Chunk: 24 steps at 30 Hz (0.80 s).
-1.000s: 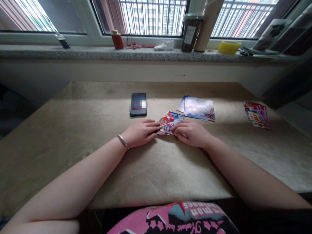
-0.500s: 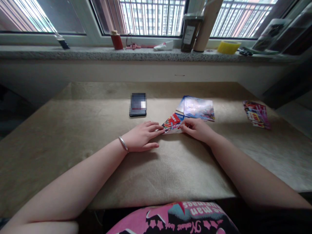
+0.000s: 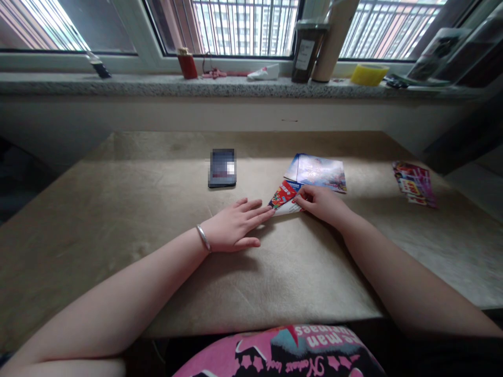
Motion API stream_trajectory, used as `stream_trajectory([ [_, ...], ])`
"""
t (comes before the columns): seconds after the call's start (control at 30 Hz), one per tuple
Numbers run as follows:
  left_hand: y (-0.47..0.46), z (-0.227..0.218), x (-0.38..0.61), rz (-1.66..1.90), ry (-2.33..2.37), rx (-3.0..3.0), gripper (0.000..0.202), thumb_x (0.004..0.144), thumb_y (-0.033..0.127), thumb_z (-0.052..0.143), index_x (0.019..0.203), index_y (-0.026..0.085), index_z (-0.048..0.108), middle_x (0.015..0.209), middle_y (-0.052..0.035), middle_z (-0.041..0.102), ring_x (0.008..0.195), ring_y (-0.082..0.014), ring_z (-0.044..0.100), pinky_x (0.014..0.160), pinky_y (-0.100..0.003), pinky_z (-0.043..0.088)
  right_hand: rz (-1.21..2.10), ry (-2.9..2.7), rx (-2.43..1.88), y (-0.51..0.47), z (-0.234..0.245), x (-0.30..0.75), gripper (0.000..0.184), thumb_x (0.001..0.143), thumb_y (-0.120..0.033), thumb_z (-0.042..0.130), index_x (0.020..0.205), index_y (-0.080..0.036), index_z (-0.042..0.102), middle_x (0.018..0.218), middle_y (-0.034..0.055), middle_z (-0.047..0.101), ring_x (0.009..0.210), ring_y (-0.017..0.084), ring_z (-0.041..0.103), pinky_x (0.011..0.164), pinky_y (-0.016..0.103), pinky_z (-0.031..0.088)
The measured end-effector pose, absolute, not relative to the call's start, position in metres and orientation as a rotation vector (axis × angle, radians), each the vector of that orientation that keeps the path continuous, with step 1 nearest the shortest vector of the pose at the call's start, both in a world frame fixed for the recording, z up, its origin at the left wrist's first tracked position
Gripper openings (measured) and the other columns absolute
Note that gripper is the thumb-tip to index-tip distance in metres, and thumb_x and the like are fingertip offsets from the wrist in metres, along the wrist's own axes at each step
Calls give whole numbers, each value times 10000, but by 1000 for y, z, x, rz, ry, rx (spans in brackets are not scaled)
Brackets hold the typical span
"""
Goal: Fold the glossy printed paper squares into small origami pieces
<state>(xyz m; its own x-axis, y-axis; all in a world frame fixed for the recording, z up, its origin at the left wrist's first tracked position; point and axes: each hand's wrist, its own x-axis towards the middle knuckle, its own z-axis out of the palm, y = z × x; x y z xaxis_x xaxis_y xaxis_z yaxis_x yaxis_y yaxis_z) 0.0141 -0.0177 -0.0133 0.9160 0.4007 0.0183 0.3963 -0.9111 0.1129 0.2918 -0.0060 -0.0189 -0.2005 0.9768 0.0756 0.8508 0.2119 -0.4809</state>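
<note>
A small colourful folded leaflet (image 3: 283, 198) lies on the beige table (image 3: 118, 209) in front of me. My left hand (image 3: 236, 228), with a silver bracelet at the wrist, lies flat with its fingers stretched out, the fingertips pressing the leaflet's left corner. My right hand (image 3: 324, 204) pinches the leaflet's right edge between thumb and fingers. Just beyond it lies a blue glossy leaflet (image 3: 319, 173).
A dark phone (image 3: 222, 168) lies on the table behind my left hand. Another bright leaflet (image 3: 414, 183) sits at the far right. The stone window sill (image 3: 157, 86) carries a red lighter (image 3: 187, 64), a dark jar (image 3: 305, 52), a roll (image 3: 334, 42) and yellow tape (image 3: 368, 75).
Both hands have shifted to the right and away from me with the leaflet. The leaflet has been folded smaller, and the left hand's fingers have stretched out flat.
</note>
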Motion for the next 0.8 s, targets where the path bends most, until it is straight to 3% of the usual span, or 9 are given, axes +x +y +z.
stream_trajectory([
  [0.1,-19,-13,16,42,628,2996,710,901,614,342,1461,191,241,1512,-81,281,1383,-309,250,1129,-447,167,441,-2140,-1724,-7,-18,290,191,810,-363,528,739,-201,598,705,12,641,595,137,519,542,247,338],
  [0.5,-21,-13,20,56,707,3023,732,877,603,423,1446,163,283,1487,-89,334,1351,-305,308,1113,-434,225,118,-2227,-1814,-10,-17,278,186,856,-347,487,789,-202,582,792,52,670,646,176,568,519,268,300],
  [0.67,-23,-11,21,97,721,3051,566,908,385,427,1409,133,354,1460,-80,386,1328,-272,354,1101,-400,282,36,-2250,-1817,-12,-16,275,182,857,-334,476,791,-201,580,802,62,668,668,187,580,517,277,314],
  [0.8,-22,-12,21,125,714,3056,545,910,376,416,1398,136,373,1450,-83,400,1321,-262,370,1096,-393,304,41,-2235,-1803,-10,-18,275,168,852,-317,480,797,-200,587,814,57,668,673,176,580,524,270,330],
])
